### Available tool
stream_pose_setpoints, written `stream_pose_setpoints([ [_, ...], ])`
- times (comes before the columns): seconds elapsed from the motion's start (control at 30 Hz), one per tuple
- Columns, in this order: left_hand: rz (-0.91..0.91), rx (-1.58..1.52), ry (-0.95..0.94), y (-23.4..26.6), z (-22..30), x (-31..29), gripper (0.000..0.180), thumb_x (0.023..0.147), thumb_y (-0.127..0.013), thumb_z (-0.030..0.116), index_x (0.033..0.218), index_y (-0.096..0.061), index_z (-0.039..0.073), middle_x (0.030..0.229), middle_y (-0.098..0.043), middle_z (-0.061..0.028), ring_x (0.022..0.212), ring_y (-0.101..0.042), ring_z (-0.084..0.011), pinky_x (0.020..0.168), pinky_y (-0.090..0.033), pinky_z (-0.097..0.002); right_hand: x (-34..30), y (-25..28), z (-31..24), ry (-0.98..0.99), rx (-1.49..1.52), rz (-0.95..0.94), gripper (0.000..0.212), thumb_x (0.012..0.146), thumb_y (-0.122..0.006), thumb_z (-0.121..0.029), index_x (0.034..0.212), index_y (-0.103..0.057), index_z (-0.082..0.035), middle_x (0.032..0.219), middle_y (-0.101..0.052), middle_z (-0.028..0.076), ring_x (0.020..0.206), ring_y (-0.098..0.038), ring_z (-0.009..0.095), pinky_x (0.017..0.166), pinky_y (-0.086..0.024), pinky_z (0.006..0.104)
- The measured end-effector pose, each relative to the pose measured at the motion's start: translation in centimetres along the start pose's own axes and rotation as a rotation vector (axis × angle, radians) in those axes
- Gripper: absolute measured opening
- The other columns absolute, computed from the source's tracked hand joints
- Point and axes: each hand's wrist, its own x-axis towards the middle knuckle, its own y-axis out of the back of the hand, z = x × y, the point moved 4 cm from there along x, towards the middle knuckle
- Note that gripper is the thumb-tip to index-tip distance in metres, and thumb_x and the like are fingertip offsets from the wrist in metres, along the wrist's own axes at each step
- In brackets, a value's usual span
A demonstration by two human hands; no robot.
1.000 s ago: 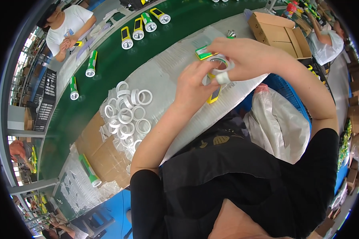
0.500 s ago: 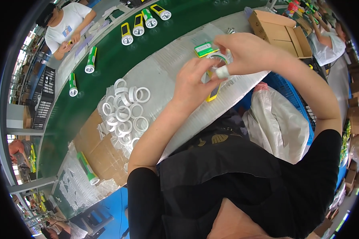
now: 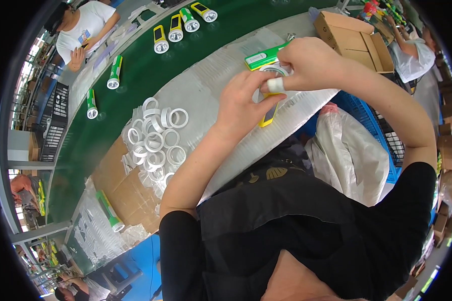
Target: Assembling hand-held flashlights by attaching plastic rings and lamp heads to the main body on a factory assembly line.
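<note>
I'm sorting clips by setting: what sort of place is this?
Probably a factory assembly line: flashlights along a green belt, white rings heaped nearby, and a co-worker across the belt.

Left fingers (image 3: 254, 79) and right fingers (image 3: 291, 82) are holding a white ring (image 3: 274, 66), a green flashlight (image 3: 264, 57) is lying just beyond them, loose rings (image 3: 164, 118) are lying heaped on the table (image 3: 202, 83) to their left
</note>
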Motion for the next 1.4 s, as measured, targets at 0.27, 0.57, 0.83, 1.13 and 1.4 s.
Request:
stream_pose_setpoints([
  [0.27, 0.005, -0.006, -0.043, 0.0, 0.3, 0.3, 0.039, 0.069, -0.084, 0.012, 0.102, -0.066, 0.007, 0.096, -0.069, -0.0056, 0.083, -0.064, -0.0213, 0.067, -0.049, -0.0311, -0.3, -1.5, 1.0, 0.127, 0.247, 0.204, 0.040, 0.077, -0.076, -0.032, 0.089, -0.056, 0.000, 0.065, -0.051, 0.011, 0.062, -0.054, 0.027, 0.058, -0.044, 0.0377],
  [0.57, 0.073, 0.056, -0.085, -0.4, 0.8, 0.1, 0.037, 0.069, -0.083, 0.014, 0.100, -0.065, 0.010, 0.087, -0.065, -0.0042, 0.079, -0.061, -0.0238, 0.066, -0.048, -0.0352, -0.7, -2.6, 0.6, 0.181, 0.223, 0.289, 0.044, 0.078, -0.073, -0.037, 0.095, -0.054, -0.001, 0.075, -0.058, 0.014, 0.067, -0.058, 0.031, 0.060, -0.046, 0.0407],
  [0.83, 0.084, -0.038, -0.107, -0.5, 0.9, 0.2, 0.035, 0.068, -0.082, 0.016, 0.098, -0.064, 0.014, 0.078, -0.060, -0.0015, 0.074, -0.058, -0.0232, 0.064, -0.047, -0.0374, -1.2, -1.4, 0.0, 0.274, 0.238, 0.217, 0.052, 0.075, -0.074, -0.045, 0.096, -0.057, 0.000, 0.074, -0.060, 0.016, 0.071, -0.061, 0.032, 0.063, -0.048, 0.0405],
  [1.13, 0.057, 0.003, -0.094, -0.8, 0.8, -0.1, 0.040, 0.067, -0.083, 0.014, 0.102, -0.065, 0.014, 0.088, -0.064, -0.0017, 0.081, -0.062, -0.0236, 0.069, -0.050, -0.0369, -1.0, -1.9, 0.7, 0.240, 0.189, 0.333, 0.048, 0.076, -0.072, -0.046, 0.085, -0.059, -0.001, 0.073, -0.061, 0.014, 0.067, -0.062, 0.034, 0.061, -0.049, 0.0409],
  [1.4, 0.052, -0.034, -0.042, -0.1, -0.2, -0.4, 0.038, 0.068, -0.081, 0.012, 0.103, -0.064, 0.012, 0.091, -0.065, -0.0061, 0.081, -0.063, -0.0262, 0.070, -0.050, -0.0378, -1.2, -3.8, 0.6, 0.059, 0.190, 0.483, 0.053, 0.074, -0.076, -0.050, 0.089, -0.056, -0.003, 0.077, -0.062, 0.009, 0.067, -0.063, 0.027, 0.059, -0.048, 0.0380],
])
